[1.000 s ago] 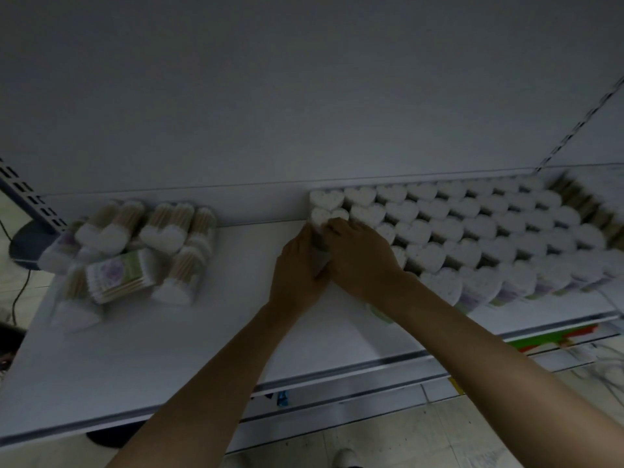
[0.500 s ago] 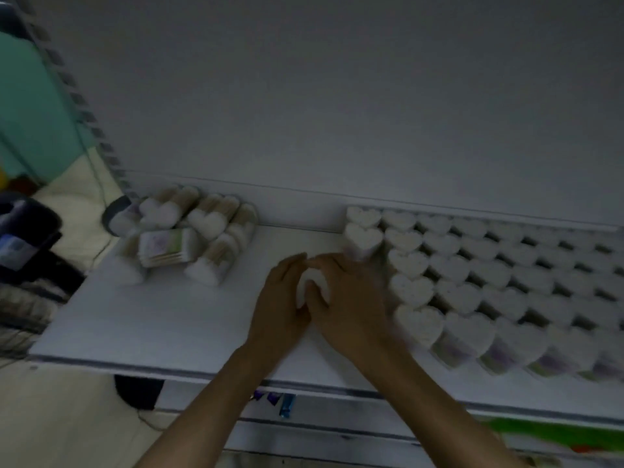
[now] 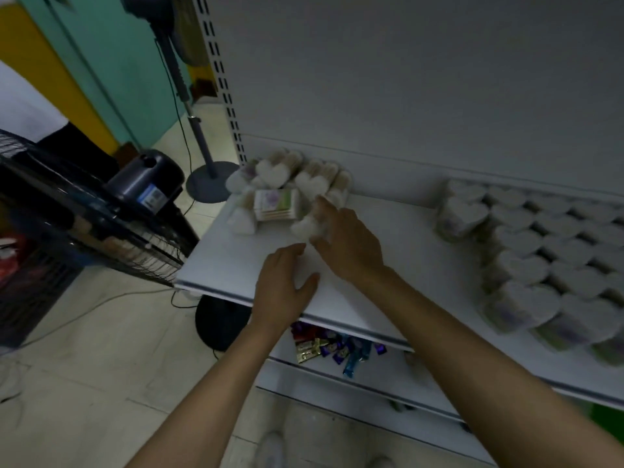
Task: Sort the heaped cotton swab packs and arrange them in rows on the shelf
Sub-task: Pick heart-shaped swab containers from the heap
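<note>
A heap of cotton swab packs point(image 3: 287, 190) lies at the left end of the white shelf point(image 3: 388, 265), some on their sides. Upright heart-shaped packs stand in tidy rows point(image 3: 540, 258) on the right. My right hand point(image 3: 347, 244) reaches into the heap's near edge. Its blurred, spread fingers lie over one heart-shaped pack point(image 3: 301, 228); a firm hold is not visible. My left hand point(image 3: 283, 282) hovers flat over the shelf's front, fingers relaxed and holding nothing.
A slotted upright point(image 3: 223, 79) bounds the shelf's left end. A black floor fan point(image 3: 84, 214) and a fan stand point(image 3: 202, 153) are on the floor to the left. Wrapped sweets point(image 3: 334, 346) lie on the lower shelf.
Both hands left the rows on the right and moved left across the shelf. The pack they held together is gone from them; my right hand has reached the heap.
</note>
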Motion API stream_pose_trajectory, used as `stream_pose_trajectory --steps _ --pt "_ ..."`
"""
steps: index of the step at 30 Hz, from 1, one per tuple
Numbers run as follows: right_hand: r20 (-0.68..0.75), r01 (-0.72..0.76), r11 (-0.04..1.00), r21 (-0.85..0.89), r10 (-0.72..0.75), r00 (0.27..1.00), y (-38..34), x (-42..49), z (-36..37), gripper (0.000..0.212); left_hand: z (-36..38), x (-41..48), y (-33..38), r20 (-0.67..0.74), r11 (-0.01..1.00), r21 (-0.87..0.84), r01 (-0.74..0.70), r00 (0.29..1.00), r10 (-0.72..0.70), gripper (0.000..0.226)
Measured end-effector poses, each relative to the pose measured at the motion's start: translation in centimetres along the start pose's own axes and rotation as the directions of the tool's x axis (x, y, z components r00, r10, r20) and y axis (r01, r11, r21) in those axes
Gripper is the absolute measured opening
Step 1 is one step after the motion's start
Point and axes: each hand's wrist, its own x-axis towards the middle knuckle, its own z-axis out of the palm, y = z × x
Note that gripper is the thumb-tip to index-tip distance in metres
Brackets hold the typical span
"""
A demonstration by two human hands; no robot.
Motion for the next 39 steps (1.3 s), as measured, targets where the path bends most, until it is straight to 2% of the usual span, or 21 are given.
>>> stream_pose_trajectory --steps 5,7,9,10,12,14,15,16,17,19,21,22,25,26,29,32,34,36,38,39 --pt "0.013 0.009 0.982 -0.191 -0.006 1.0 -1.5 0.6 -0.3 0.042 -0.2 0.2 -0.5 0.039 0.982 -0.189 0.02 0.999 -0.013 0.067" --pt "0.024 -0.014 0.978 -0.209 0.019 1.0 -1.6 -0.6 -0.9 0.043 -0.4 0.2 -0.6 0.04 0.95 -0.31 0.042 0.999 -0.031 0.078" --pt "0.036 -0.096 0.99 -0.107 0.1 0.994 -1.6 -2.5 -1.9 0.047 -0.6 0.0 -0.8 0.059 0.91 -0.412 0.044 0.998 -0.021 0.087" --pt "0.061 -0.159 0.987 0.003 0.159 0.985 -1.5 -3.6 -2.5 0.047 -0.8 0.0 -0.8 0.086 0.903 -0.43 0.025 0.996 0.014 0.089" --pt "0.138 -0.272 0.916 0.294 0.24 0.961 -1.5 -5.5 -3.3 0.04 -0.8 0.0 -0.7 0.157 0.905 -0.424 -0.048 0.98 0.126 0.086" --pt "0.177 -0.338 0.838 0.428 0.289 0.941 -1.2 -7.2 -3.8 0.035 -0.8 0.2 -0.2 0.201 0.899 -0.42 -0.126 0.953 0.228 0.073" --pt "0.165 -0.363 0.842 0.399 0.323 0.932 -0.9 -8.0 -3.9 0.037 -0.6 0.3 0.1 0.204 0.896 -0.412 -0.164 0.942 0.266 0.067" --pt "0.096 -0.369 0.88 0.298 0.357 0.929 -0.5 -8.7 -3.8 0.041 -0.4 0.3 0.4 0.204 0.894 -0.402 -0.196 0.933 0.296 0.062" --pt "-0.04 -0.352 0.922 0.159 0.362 0.931 -0.3 -9.4 -3.6 0.044 -0.1 0.3 0.7 0.207 0.894 -0.394 -0.212 0.927 0.311 0.057" --pt "-0.34 -0.215 0.974 -0.068 0.18 0.923 -0.7 -10.7 -3.2 0.037 0.6 0.3 1.3 0.23 0.9 -0.39 -0.195 0.926 0.3 0.048" --pt "-0.451 -0.081 0.936 -0.342 -0.088 0.888 -0.6 -11.7 -3.0 0.031 1.6 0.4 2.3 0.24 0.904 -0.372 -0.211 0.919 0.313 0.041" --pt "-0.448 -0.068 0.882 -0.466 -0.17 0.878 -0.2 -12.1 -2.9 0.031 2.1 0.6 2.8 0.238 0.901 -0.364 -0.234 0.912 0.333 0.04" --pt "-0.411 -0.13 0.755 -0.643 -0.197 0.89 1.4 -12.7 -3.4 0.016 4.1 1.2 4.8 0.25 0.9 -0.343 -0.269 0.897 0.364 0.042" --pt "-0.408 -0.159 0.729 -0.666 -0.178 0.895 2.2 -12.7 -3.7 0.01 4.9 1.3 5.6 0.255 0.9 -0.339 -0.273 0.895 0.367 0.043" --pt "-0.409 -0.219 0.682 -0.698 -0.128 0.903 4.3 -12.2 -5.5 0.028 7.7 1.7 7.9 0.271 0.906 -0.334 -0.26 0.894 0.356 0.041" --pt "-0.429 -0.198 0.669 -0.717 -0.199 0.881 6.4 -11.4 -6.9 0.023 9.8 2.4 10.1 0.323 0.895 -0.383 -0.228 0.875 0.361 0.047" --pt "-0.424 -0.171 0.658 -0.733 -0.245 0.872 7.7 -10.9 -7.5 0.017 10.8 3.2 10.9 0.398 0.86 -0.485 -0.159 0.835 0.379 0.066" --pt "-0.406 -0.147 0.648 -0.747 -0.27 0.873 8.6 -10.0 -8.1 0.022 11.5 4.2 11.4 0.473 0.822 -0.569 -0.021 0.81 0.347 0.092" --pt "-0.383 -0.128 0.642 -0.756 -0.274 0.882 9.5 -9.2 -8.7 0.025 12.3 5.9 11.8 0.484 0.821 -0.569 0.049 0.827 0.287 0.114" --pt "-0.384 -0.124 0.651 -0.749 -0.274 0.882 9.8 -8.9 -9.1 0.026 12.4 6.8 12.3 0.473 0.833 -0.552 0.037 0.837 0.276 0.114"
